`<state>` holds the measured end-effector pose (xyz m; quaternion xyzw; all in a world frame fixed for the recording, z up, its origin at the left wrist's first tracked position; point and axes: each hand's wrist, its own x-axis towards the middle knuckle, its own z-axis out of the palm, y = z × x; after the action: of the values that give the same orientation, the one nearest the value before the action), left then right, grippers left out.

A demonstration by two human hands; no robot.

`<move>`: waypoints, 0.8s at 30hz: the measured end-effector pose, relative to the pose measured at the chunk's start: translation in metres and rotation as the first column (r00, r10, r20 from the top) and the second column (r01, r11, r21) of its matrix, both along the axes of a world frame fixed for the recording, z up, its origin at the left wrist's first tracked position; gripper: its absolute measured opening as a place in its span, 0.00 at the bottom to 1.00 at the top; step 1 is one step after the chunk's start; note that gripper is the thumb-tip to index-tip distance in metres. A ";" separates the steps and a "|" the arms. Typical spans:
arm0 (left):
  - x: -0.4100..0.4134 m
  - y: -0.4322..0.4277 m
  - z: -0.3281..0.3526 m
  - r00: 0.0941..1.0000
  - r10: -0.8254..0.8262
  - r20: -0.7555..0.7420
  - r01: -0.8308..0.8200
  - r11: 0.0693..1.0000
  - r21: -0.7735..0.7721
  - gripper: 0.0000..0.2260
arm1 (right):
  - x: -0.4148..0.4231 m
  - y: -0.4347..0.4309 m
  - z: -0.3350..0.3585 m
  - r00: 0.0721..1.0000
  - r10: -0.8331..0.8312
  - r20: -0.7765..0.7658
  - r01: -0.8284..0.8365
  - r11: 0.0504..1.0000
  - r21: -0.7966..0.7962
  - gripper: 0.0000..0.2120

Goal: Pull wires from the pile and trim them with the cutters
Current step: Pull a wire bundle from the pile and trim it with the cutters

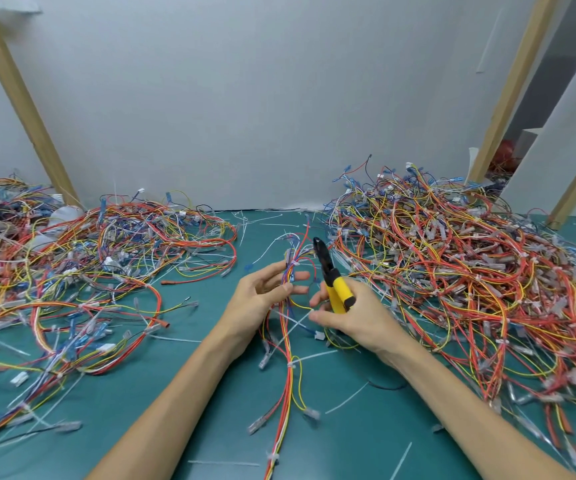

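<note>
Pinching a wire bundle [291,271] in the left hand [262,296], clasping yellow cutters [335,287] in the right hand [354,318], tips raised near for trimming.

a workshop bench, probably for wire-harness rework; a green cutting mat [189,403] heaped with tangled wire piles [452,271], cut cable ties [347,398] strewn about; bare wooden posts [20,98] against a plain wall [245,98]

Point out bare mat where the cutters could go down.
Best: mat between the forearms, right of the held wires, only stray ties. Smaller patch between left pile and left hand. Right pile crowds the right hand holding the cutters.
</note>
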<state>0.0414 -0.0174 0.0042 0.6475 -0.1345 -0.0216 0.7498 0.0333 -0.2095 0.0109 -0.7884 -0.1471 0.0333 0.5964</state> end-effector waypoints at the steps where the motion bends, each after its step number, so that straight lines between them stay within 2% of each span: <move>1: -0.001 0.000 0.001 1.000 0.011 0.002 -0.011 1.000 -0.008 0.16 | -0.001 0.001 0.001 1.000 -0.014 -0.001 0.014 1.000 0.026 0.13; 5: -0.002 0.001 0.004 1.000 0.020 0.004 -0.019 0.999 -0.043 0.15 | 0.000 -0.001 0.004 0.997 -0.067 -0.035 0.071 0.992 0.106 0.11; 13: -0.002 -0.002 0.017 0.998 0.036 -0.059 -0.043 0.992 -0.122 0.13 | 0.004 -0.004 0.004 0.966 -0.110 -0.233 0.193 0.909 0.369 0.11; 19: 0.003 -0.012 0.066 0.999 -0.034 -0.023 0.033 0.998 -0.050 0.12 | 0.005 -0.004 0.009 0.955 -0.004 -0.298 0.189 0.782 0.594 0.10; 24: 0.029 -0.017 0.119 0.999 0.048 0.005 -0.047 0.992 -0.117 0.10 | 0.006 -0.009 0.017 0.960 0.083 -0.269 0.131 0.713 0.688 0.11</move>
<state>0.0702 -0.0348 0.1234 0.6058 -0.1230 0.0069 0.7860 0.0392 -0.2182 0.0279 -0.4928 -0.0524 0.0784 0.8650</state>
